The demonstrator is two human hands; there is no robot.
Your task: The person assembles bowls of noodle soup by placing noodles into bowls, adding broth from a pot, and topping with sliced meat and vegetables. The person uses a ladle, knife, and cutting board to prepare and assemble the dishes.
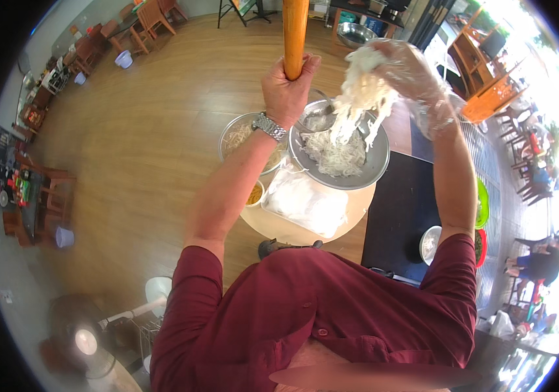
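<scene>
My left hand [289,88], bare and with a metal watch at the wrist, is closed around the end of a smooth wooden handle [295,34]. In a clear plastic glove, my right hand [404,68] holds up a bunch of pale shredded strands [358,98] that hang down. Beneath them, a grey metal bowl [341,182] contains more white strands [338,157]. A wire-mesh strainer [316,115] is over the bowl's far left part. To the left, partly behind my left forearm, a colander [228,134] holds thin noodle-like strands.
A white plastic bag [304,198] and a small tub of yellow pieces [255,193] rest on the round table [358,208]. On my right is a black table [397,196] with a white bowl [429,245]. Wooden chairs [154,22] stand farther off; people sit at the far right.
</scene>
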